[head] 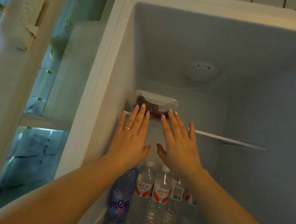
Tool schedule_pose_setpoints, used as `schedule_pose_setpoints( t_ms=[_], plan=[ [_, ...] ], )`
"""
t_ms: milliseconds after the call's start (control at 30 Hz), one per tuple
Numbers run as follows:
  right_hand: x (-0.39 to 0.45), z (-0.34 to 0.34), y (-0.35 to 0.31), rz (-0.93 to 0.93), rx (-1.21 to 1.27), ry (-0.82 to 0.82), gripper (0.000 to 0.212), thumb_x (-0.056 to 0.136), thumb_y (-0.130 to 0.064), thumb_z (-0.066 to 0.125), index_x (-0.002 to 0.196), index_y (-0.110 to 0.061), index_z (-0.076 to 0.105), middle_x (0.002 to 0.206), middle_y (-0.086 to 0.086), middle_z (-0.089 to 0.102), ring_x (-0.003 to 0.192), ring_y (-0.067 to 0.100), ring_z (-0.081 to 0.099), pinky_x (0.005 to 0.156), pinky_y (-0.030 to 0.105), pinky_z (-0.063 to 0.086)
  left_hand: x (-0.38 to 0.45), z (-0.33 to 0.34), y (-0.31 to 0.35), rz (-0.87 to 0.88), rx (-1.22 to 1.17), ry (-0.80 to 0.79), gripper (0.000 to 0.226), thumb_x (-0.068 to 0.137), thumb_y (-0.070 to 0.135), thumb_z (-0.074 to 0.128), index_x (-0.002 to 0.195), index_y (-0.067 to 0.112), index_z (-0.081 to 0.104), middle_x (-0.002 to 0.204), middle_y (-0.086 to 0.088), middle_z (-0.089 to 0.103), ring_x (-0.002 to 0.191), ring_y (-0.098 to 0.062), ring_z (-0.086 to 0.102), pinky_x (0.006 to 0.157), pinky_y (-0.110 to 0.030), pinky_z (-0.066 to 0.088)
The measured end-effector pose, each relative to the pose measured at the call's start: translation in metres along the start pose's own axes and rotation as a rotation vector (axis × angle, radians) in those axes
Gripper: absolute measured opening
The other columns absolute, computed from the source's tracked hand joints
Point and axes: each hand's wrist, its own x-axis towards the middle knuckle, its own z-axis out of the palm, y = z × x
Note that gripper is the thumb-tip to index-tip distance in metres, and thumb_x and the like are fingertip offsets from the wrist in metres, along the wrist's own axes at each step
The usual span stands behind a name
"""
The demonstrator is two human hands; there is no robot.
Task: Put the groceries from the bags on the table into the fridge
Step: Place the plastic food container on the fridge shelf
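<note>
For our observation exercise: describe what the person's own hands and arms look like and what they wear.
Both forearms are bare, no sleeves in view. The left hand wears a thin band ring on one finger. The right hand shows no ring. Nails on both carry pale, glittery polish.

Above the left hand [131, 136] sits a clear container [155, 104] holding dark red fruit. Below it stands a blue-purple bottle [121, 196]; beside that, clear bottles [152, 190] wear red-and-white labels. The fridge [250, 50] is white.

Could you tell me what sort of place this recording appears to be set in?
Most likely a home kitchen, though little of the room shows. An open fridge fills the view, with water bottles below its shelf. Both hands, left hand and right hand, reach flat towards a clear food box on it.
</note>
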Motion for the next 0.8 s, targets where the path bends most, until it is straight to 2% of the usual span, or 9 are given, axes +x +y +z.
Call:
schedule_pose_setpoints(
  t_ms=[100,333,600,667,800],
  plan=[
    [0.004,0.006,-0.001,0.01,-0.012,-0.047,0.085,0.072,-0.039,0.072,0.143,-0.01,0.034,0.152,0.012,0.028,0.14,0.027,0.026,0.109,0.057,0.019,0.004,0.005,-0.002,-0.014,0.018,-0.019,0.092,0.093,0.055,0.037,0.132,0.012,-0.035,0.141,-0.008,-0.041,0.138,-0.026,-0.03,0.116,-0.046,-0.01],
    [0.015,0.014,-0.003,0.017,0.004,-0.117,0.078,0.083,-0.038,0.061,0.147,-0.013,0.024,0.155,0.008,0.019,0.144,0.023,0.014,0.112,0.052,0.003,0.013,0.016,-0.004,-0.037,0.025,-0.043,0.092,0.093,0.054,0.037,0.134,0.011,-0.032,0.151,-0.011,-0.03,0.14,-0.028,-0.025,0.117,-0.047,-0.003],
    [0.018,0.019,-0.007,0.067,0.064,-0.053,0.076,0.078,-0.034,0.066,0.143,-0.013,0.033,0.151,0.008,0.031,0.141,0.025,0.025,0.112,0.054,0.008,0.012,0.022,-0.006,-0.013,0.065,-0.009,0.096,0.092,0.052,0.043,0.134,0.01,-0.033,0.154,-0.011,-0.025,0.141,-0.028,-0.022,0.116,-0.047,-0.007],
    [0.019,0.017,-0.007,0.062,0.064,-0.078,0.077,0.082,-0.035,0.062,0.146,-0.014,0.026,0.154,0.007,0.024,0.143,0.023,0.018,0.113,0.053,0.002,0.013,0.019,-0.006,-0.015,0.081,-0.028,0.096,0.092,0.052,0.042,0.135,0.009,-0.032,0.154,-0.011,-0.024,0.141,-0.029,-0.021,0.117,-0.048,-0.003],
    [0.018,0.006,-0.004,0.035,0.089,-0.174,0.076,0.089,-0.038,0.051,0.149,-0.018,0.008,0.158,0.005,0.007,0.145,0.021,0.002,0.114,0.05,-0.004,0.008,0.006,-0.005,-0.011,0.082,-0.075,0.092,0.092,0.049,0.045,0.145,0.009,-0.019,0.155,-0.011,-0.019,0.143,-0.028,-0.016,0.117,-0.049,-0.001]
  ],
)
